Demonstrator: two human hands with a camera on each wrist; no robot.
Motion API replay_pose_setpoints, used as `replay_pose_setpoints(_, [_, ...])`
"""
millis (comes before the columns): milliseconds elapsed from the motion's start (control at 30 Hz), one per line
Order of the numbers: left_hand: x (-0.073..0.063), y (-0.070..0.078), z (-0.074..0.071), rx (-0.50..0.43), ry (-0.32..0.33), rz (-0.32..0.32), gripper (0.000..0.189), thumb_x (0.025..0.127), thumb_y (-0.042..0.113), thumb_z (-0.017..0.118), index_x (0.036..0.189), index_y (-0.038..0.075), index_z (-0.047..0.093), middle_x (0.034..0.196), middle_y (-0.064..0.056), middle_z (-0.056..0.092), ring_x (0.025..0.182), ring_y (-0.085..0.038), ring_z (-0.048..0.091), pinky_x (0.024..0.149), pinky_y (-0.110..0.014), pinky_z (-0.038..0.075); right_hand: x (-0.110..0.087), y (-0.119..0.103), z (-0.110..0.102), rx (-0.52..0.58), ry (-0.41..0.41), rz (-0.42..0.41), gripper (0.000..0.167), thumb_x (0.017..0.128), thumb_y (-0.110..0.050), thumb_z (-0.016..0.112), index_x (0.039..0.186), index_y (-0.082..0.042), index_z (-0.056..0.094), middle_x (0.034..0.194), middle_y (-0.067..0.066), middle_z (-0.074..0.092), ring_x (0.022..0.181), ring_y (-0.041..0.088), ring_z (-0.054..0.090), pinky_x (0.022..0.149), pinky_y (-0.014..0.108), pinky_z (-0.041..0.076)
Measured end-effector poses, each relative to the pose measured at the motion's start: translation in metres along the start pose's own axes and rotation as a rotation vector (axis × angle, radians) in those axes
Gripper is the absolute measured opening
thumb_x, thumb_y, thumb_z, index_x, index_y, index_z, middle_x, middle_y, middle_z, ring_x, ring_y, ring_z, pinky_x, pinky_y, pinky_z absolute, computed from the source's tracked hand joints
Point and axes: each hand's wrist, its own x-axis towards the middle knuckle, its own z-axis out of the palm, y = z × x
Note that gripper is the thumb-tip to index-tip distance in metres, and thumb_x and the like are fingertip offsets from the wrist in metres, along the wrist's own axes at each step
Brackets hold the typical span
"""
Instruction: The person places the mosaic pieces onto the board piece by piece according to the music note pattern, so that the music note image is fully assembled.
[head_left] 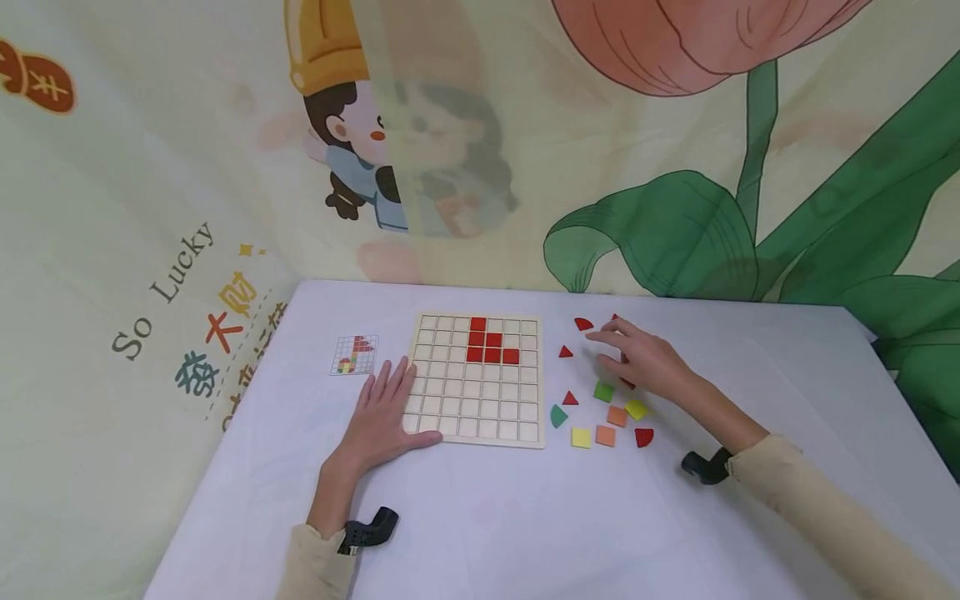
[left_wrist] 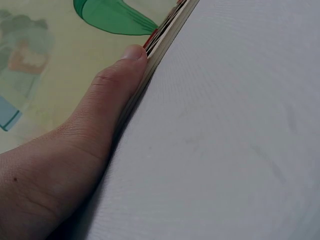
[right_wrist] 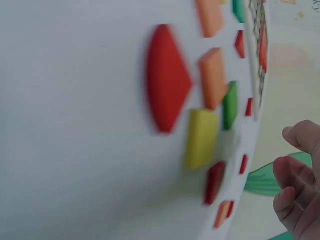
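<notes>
My left hand [head_left: 381, 421] lies flat with spread fingers on the left edge of a pale wooden grid board [head_left: 469, 407]. Its thumb [left_wrist: 117, 82] runs along the board's near edge in the left wrist view. Several red squares [head_left: 492, 355] sit in the upper middle cells, in a stepped shape. Right of the board, my right hand [head_left: 648, 362] hovers over loose pieces, fingers loosely bent and nothing between them. Close to its fingertips lie a red quarter-circle [head_left: 583, 324] and a red triangle [head_left: 566, 352]. A green square [head_left: 603, 391] lies just below the hand.
A small printed pattern card [head_left: 354, 355] lies left of the board. Nearer the front are orange squares [head_left: 605, 436], yellow squares [head_left: 581, 437], a green quarter-circle [head_left: 558, 416] and another red quarter-circle [head_left: 643, 437]. A patterned cloth [head_left: 480, 258] hangs behind the white table [head_left: 480, 525].
</notes>
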Motion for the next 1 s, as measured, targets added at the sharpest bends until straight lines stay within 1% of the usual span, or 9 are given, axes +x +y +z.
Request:
replay_pose_setpoints(133, [0.0,-0.002,0.0,0.008,-0.001,0.002,0.115,0.072,0.072,0.065,0.156,0.01,0.016,0.165,-0.009,0.011,0.153,-0.035,0.004,0.122,-0.056,0.008,-0.022,0.015,0.002,-0.027,-0.031,0.028,0.041,0.086,-0.017,0.073,0.126,-0.013,0.065,0.118,0.011,0.058,0.07,0.01,0.055,0.057,0.018,0.047])
replay_pose_setpoints(267, [0.0,-0.004,-0.002,0.006,-0.007,-0.008,0.116,0.072,0.071,0.065,0.156,0.01,0.015,0.165,-0.009,0.01,0.153,-0.034,0.002,0.122,-0.056,0.007,-0.039,0.022,-0.001,-0.047,-0.04,0.028,0.041,0.085,-0.017,0.074,0.125,-0.014,0.065,0.114,0.008,0.059,0.069,0.008,0.052,0.057,0.016,0.046])
replay_pose_setpoints(367, [0.0,-0.003,-0.003,-0.002,-0.011,-0.012,0.115,0.072,0.07,0.066,0.156,0.009,0.015,0.165,-0.009,0.009,0.153,-0.034,0.002,0.122,-0.056,0.006,-0.049,0.025,-0.005,-0.061,-0.044,0.02,0.041,0.084,-0.016,0.075,0.123,-0.015,0.066,0.112,0.008,0.06,0.068,0.007,0.053,0.056,0.017,0.046])
replay_pose_setpoints(600, [0.002,-0.002,0.0,0.011,-0.022,-0.011,0.115,0.073,0.071,0.065,0.156,0.01,0.014,0.166,-0.008,0.009,0.153,-0.033,0.001,0.122,-0.054,0.006,-0.076,0.028,-0.006,-0.131,-0.038,-0.023,0.043,0.079,-0.014,0.079,0.12,-0.013,0.068,0.108,0.008,0.062,0.079,0.014,0.063,0.055,0.015,0.049])
replay_pose_setpoints(633, [0.002,-0.002,0.0,0.013,-0.022,-0.011,0.115,0.073,0.071,0.065,0.156,0.011,0.014,0.166,-0.007,0.008,0.153,-0.033,0.001,0.122,-0.054,0.006,-0.079,0.027,-0.006,-0.137,-0.044,-0.024,0.043,0.078,-0.014,0.08,0.12,-0.012,0.068,0.108,0.008,0.063,0.079,0.014,0.063,0.054,0.015,0.048])
replay_pose_setpoints(733, [0.002,-0.002,0.0,0.01,-0.015,-0.008,0.115,0.072,0.071,0.066,0.156,0.01,0.015,0.165,-0.008,0.01,0.153,-0.034,0.002,0.122,-0.055,0.007,-0.086,0.025,-0.008,-0.154,-0.067,-0.031,0.044,0.078,-0.016,0.08,0.12,-0.014,0.068,0.108,0.008,0.063,0.085,0.017,0.065,0.057,0.015,0.051])
replay_pose_setpoints(833, [0.001,-0.002,0.0,0.005,-0.009,-0.006,0.115,0.072,0.07,0.067,0.156,0.009,0.016,0.165,-0.009,0.011,0.153,-0.035,0.003,0.122,-0.056,0.007,-0.092,0.023,-0.008,-0.157,-0.078,-0.043,0.043,0.078,-0.016,0.08,0.12,-0.014,0.068,0.108,0.007,0.063,0.082,0.014,0.065,0.056,0.016,0.051])
replay_pose_setpoints(933, [0.001,-0.001,-0.001,0.005,-0.016,-0.008,0.115,0.072,0.07,0.066,0.156,0.01,0.016,0.165,-0.008,0.01,0.153,-0.034,0.002,0.122,-0.056,0.007,-0.096,0.023,-0.006,-0.158,-0.074,-0.06,0.043,0.077,-0.016,0.08,0.119,-0.014,0.068,0.107,0.005,0.063,0.073,0.007,0.06,0.055,0.013,0.048])
replay_pose_setpoints(1000, [0.002,0.0,-0.001,0.01,-0.022,-0.008,0.115,0.072,0.071,0.065,0.156,0.01,0.015,0.165,-0.008,0.009,0.153,-0.034,0.002,0.122,-0.056,0.007,-0.098,0.024,-0.003,-0.16,-0.069,-0.071,0.043,0.077,-0.016,0.081,0.117,-0.014,0.069,0.105,0.004,0.062,0.071,0.004,0.058,0.055,0.012,0.047])
